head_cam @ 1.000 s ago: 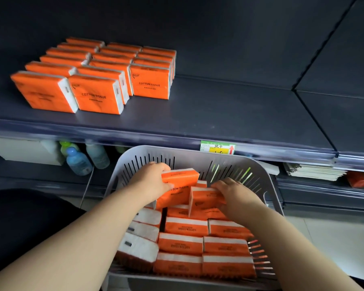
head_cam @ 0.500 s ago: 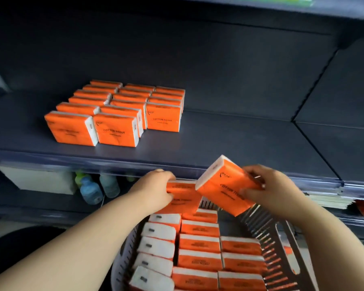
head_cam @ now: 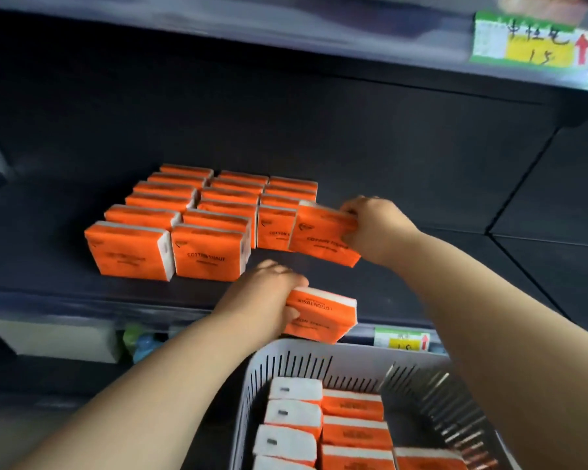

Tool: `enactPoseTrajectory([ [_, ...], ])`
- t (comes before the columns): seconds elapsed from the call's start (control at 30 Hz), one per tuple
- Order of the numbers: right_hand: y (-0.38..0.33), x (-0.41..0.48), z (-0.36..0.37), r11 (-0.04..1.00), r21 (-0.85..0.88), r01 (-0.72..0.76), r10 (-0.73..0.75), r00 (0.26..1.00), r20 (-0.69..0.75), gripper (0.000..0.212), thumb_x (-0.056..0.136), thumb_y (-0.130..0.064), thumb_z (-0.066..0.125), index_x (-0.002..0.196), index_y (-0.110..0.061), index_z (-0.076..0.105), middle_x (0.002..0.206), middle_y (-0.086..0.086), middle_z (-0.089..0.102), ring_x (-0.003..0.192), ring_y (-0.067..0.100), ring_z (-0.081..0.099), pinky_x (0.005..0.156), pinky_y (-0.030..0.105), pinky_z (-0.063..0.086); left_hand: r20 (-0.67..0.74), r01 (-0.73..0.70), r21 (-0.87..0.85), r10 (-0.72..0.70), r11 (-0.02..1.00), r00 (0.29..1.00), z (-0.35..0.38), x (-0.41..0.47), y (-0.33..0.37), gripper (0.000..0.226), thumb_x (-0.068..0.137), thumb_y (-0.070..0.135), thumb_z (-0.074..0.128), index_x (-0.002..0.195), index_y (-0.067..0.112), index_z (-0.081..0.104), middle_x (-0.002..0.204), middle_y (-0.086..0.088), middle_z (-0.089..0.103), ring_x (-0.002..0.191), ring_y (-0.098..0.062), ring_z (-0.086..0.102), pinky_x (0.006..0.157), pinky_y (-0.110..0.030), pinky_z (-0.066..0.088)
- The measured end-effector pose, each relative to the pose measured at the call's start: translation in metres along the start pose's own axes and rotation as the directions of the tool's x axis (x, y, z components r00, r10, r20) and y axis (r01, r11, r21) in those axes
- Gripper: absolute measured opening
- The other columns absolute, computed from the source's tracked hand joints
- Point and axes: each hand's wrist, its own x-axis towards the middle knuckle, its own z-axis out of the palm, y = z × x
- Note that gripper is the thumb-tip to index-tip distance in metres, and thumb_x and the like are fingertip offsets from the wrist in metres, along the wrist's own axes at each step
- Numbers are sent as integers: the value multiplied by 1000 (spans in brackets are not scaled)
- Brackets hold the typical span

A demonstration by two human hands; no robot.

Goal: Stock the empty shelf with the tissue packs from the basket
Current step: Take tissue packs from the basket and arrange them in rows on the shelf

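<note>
Several orange tissue packs [head_cam: 201, 215] stand in three rows on the dark shelf [head_cam: 404, 266]. My right hand [head_cam: 374, 228] grips one orange pack [head_cam: 323, 239], tilted, right beside the rightmost row. My left hand [head_cam: 265, 296] grips another orange pack [head_cam: 323, 315] above the shelf's front edge. Below, the grey slotted basket [head_cam: 319, 364] holds several more packs [head_cam: 350, 432], some showing white ends.
An upper shelf edge with a green and yellow price tag [head_cam: 530, 42] runs across the top. A second price tag [head_cam: 403, 342] sits on the front rail. Bottles [head_cam: 140, 340] and a white box [head_cam: 55, 340] stand on the lower shelf. Bare shelf lies right of the rows.
Both hands lifted out of the basket with a pack each. The right hand carried its pack up to the rightmost row; the left hand rose to the shelf's front edge.
</note>
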Motion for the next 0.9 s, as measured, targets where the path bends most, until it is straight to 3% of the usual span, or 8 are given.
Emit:
enactPoseTrajectory([
  [0.2, -31, 44, 26, 991, -133, -14, 26, 996, 88, 35, 80, -23, 54, 114, -29, 58, 107, 4, 62, 96, 25, 59, 72, 28, 49, -130, -56, 13, 57, 998, 990, -6, 12, -22, 43, 77, 35, 71, 119, 28, 63, 115, 7, 63, 116, -11, 45, 99, -21, 31],
  [0.37, -42, 59, 44, 984, -169, 50, -29, 992, 125, 43, 80, -25, 63, 122, -26, 55, 123, 4, 53, 110, 27, 54, 89, 36, 50, -227, -62, -8, 59, 998, 972, -11, 11, -28, 43, 75, 30, 74, 117, 24, 64, 110, 6, 62, 115, -12, 46, 98, -21, 31],
  [0.6, -46, 67, 61, 963, -261, 68, -22, 984, 174, 47, 84, -20, 62, 130, -23, 51, 129, 7, 43, 115, 29, 47, 93, 42, 49, -210, -27, 68, 41, 997, 977, -11, 12, -33, 32, 81, 34, 66, 111, 25, 62, 107, 10, 59, 113, -14, 44, 98, -31, 38],
  [0.9, -47, 70, 63, 950, -292, 106, -62, 986, 154, 45, 84, -25, 64, 127, -27, 52, 124, 4, 48, 113, 26, 48, 90, 41, 50, -181, -8, 79, 22, 997, 983, -5, 19, -33, 36, 81, 27, 68, 116, 24, 59, 112, 9, 57, 115, -13, 43, 97, -27, 37],
])
